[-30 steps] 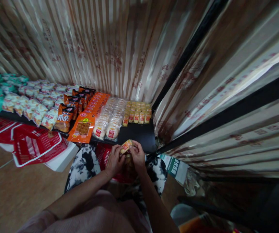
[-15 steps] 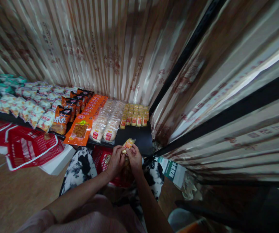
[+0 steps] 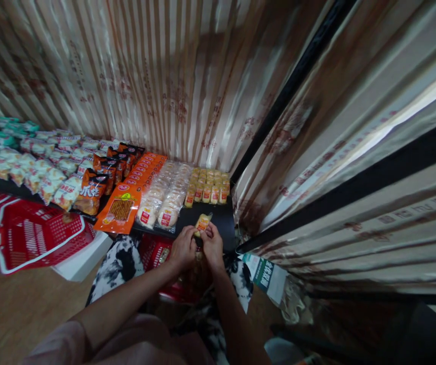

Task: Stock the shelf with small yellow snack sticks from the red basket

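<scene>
Bare black shelf (image 3: pixel 223 218) lies open just ahead of the left hand (image 3: pixel 183 248) and right hand (image 3: pixel 212 247), with clear air above it. Rows of small cakes (image 3: pixel 206 194) block this strip at the back, and packets of buns (image 3: pixel 167 217) on the left. A dark post (image 3: pixel 278 114) and curtain (image 3: pixel 172 76) bar the far side; below, a red basket (image 3: pixel 150 249) fills the room between the knees.

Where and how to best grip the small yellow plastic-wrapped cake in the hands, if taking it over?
Probably pinch the small yellow plastic-wrapped cake by the sides of its far end, coming from the black shelf side. It looks oblong, that end exposed and pointing away from the wearer; the left hand and right hand hold the near end.
</scene>
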### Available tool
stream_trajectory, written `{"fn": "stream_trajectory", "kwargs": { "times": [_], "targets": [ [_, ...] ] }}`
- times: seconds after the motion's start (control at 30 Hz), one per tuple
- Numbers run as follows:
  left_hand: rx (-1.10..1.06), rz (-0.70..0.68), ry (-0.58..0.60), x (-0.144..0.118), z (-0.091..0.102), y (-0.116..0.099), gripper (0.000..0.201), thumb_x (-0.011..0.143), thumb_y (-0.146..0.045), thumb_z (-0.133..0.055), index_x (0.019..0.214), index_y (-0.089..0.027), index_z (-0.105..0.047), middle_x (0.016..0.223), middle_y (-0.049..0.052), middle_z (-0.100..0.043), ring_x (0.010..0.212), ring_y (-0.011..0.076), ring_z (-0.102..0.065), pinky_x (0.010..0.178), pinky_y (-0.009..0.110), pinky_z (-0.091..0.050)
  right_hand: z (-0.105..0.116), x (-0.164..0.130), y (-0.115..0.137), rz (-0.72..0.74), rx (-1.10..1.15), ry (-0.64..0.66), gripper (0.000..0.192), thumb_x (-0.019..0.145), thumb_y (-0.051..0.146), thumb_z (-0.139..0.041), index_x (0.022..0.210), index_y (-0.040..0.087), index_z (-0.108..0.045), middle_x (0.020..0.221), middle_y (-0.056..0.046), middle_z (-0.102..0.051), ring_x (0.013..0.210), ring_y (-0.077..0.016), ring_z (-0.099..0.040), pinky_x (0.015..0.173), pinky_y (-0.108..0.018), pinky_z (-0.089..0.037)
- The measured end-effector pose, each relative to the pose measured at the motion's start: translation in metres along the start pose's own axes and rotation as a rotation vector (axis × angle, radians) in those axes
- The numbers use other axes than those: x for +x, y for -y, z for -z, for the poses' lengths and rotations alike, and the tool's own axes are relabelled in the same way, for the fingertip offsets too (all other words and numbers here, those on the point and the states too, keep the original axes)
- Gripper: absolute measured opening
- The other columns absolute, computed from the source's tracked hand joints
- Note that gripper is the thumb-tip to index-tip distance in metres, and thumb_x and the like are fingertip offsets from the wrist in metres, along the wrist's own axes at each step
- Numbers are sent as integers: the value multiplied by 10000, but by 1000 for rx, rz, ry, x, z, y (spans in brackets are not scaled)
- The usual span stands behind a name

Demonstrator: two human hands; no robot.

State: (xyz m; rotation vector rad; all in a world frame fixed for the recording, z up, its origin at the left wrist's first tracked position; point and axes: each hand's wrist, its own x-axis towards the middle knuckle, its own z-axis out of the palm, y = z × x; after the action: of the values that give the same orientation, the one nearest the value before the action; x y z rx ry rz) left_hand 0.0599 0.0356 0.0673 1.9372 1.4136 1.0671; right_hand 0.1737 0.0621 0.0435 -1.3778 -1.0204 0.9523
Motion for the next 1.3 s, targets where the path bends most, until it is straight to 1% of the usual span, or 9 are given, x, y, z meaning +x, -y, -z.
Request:
{"fn": "stream_trajectory", "kwargs": {
  "times": [0.2,0.37,0.5,0.7,0.8,0.9,1.1,1.2,1.3],
  "targets": [
    [-7,78,-23,19,-9,1,409,705,-36,-413,1085,-139,-524,1178,120,-465,1142,208,-453,1016,403,-374,-10,24,5,61,-82,-26,343,684,244,-543,1019,171,-562,919,-62,-652,824,-159,-614,797,-311,-491],
    [-33,63,-28,30,-17,6,436,692,-12,-412,1098,-127,-520,1216,128,-452,1176,209,-443,1028,391,-373,-15,44,3,88,-104,-43,331,687,244,-532,1011,181,-559,920,-50,-653,797,-150,-613,780,-312,-490],
    [-44,45,-33,38,-22,13,444,704,-14,-410,1114,-145,-519,1257,116,-462,1206,205,-430,1044,418,-356,-18,60,-2,107,-148,-56,326,686,232,-529,1006,180,-562,907,-43,-655,795,-143,-615,785,-311,-486],
    [3,81,35,55,-27,18,439,742,-37,-386,1158,-90,-514,1300,154,-469,1239,206,-414,1072,410,-319,-26,79,-1,90,-162,-70,308,682,228,-528,980,170,-578,895,-47,-650,752,-132,-612,740,-287,-492],
    [44,108,53,62,-26,18,437,759,-48,-372,1172,-72,-514,1312,160,-467,1248,204,-407,1080,393,-306,-31,86,2,104,-186,-94,309,689,229,-525,987,166,-574,902,-57,-648,778,-140,-609,754,-299,-486],
    [69,123,44,67,-25,19,433,764,-55,-376,1174,-58,-516,1317,170,-465,1257,208,-398,1082,390,-303,-36,92,2,120,-199,-118,309,689,228,-527,989,162,-565,920,-70,-651,786,-147,-609,755,-303,-480],
    [92,145,5,73,-27,24,429,760,-61,-397,1163,-112,-535,1310,138,-486,1239,215,-424,1064,414,-326,-40,97,2,166,-254,-134,228,699,243,-520,914,174,-553,887,-67,-647,773,-152,-601,729,-283,-465],
    [105,168,22,75,-27,27,419,767,-71,-391,1157,-93,-541,1307,154,-485,1236,225,-427,1058,409,-333,-40,97,1,184,-294,-143,171,711,257,-512,863,185,-545,849,-54,-639,752,-156,-590,722,-281,-453],
    [95,167,19,77,-27,29,424,767,-72,-388,1161,-107,-541,1299,146,-494,1236,224,-427,1055,420,-332,-39,98,-1,228,-394,-152,144,726,271,-500,827,186,-556,820,-48,-621,742,-166,-566,733,-293,-437]
  ]
}}
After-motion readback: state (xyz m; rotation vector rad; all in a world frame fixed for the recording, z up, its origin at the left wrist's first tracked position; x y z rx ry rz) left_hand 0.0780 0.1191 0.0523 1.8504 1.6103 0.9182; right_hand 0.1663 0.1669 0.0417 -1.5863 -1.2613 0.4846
